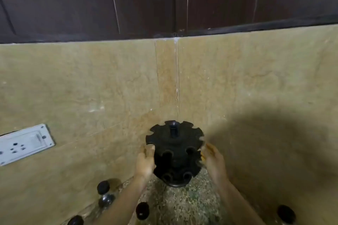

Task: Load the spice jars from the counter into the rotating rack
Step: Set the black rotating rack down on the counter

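Note:
A black rotating rack (174, 151) stands in the counter's corner, its notched top disc and round slots holding no jars that I can see. My left hand (145, 162) presses against the rack's left side. My right hand (213, 160) touches its right side and looks blurred. Several spice jars with black lids stand on the counter: two at the left wall (103, 187) (105, 200), one beside my left forearm (142, 210), one at the bottom left (75, 220) and one at the right (286, 214).
The speckled granite counter (182, 204) is narrow and wedged between two beige tiled walls (91, 87). A white socket plate (23, 143) sits on the left wall. Dark wooden cabinets (146, 0) hang above.

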